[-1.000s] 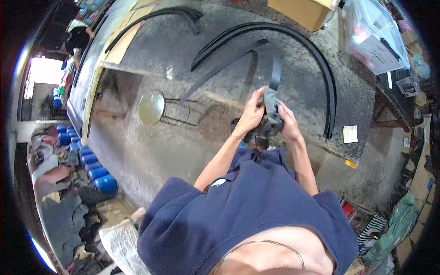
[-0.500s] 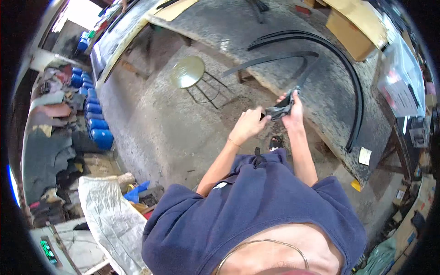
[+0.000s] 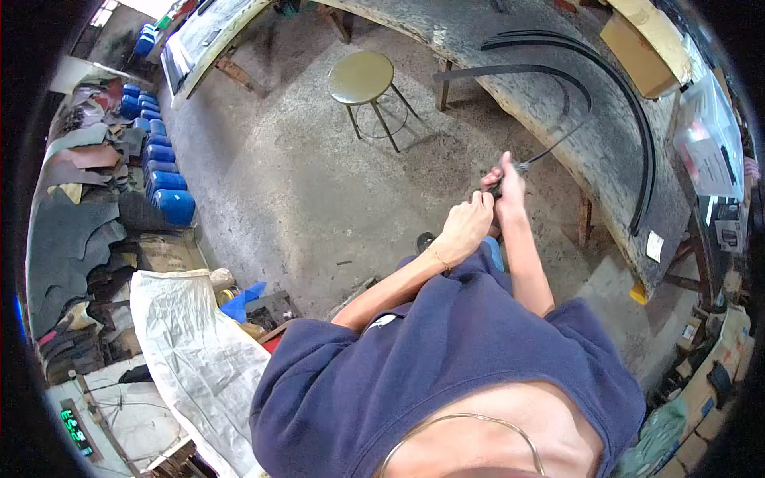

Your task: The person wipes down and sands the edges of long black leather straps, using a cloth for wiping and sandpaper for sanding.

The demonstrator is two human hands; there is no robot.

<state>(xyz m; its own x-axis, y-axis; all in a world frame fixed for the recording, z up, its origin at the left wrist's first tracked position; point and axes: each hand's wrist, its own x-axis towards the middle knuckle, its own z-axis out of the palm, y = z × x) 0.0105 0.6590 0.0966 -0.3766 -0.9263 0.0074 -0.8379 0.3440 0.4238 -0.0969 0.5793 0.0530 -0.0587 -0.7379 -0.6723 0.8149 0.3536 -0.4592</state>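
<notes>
My left hand (image 3: 467, 229) is closed, its fingertips pressed against my right hand at a dark strip. My right hand (image 3: 510, 190) is wrapped round a grey cloth (image 3: 522, 168) and the dark strip, thumb pointing up. From the cloth, the thin black strip (image 3: 558, 143) runs up to the workbench, bends back and ends past the bench edge at the left. Most of the cloth is hidden by my fingers. Further right on the bench lie several curved black strips (image 3: 642, 143).
A workbench (image 3: 550, 103) curves from ahead to the right, bearing a cardboard box (image 3: 637, 57) and a clear plastic bin (image 3: 708, 147). A round stool (image 3: 361, 78) stands ahead. Blue containers (image 3: 173, 206) line the left, beside dark sheets (image 3: 76, 231). A white sack (image 3: 191, 342) lies nearer.
My hands have come together, and the cloth now shows less between them. The held strip has shifted and turned edge-on near my right hand. The whole view has shifted.
</notes>
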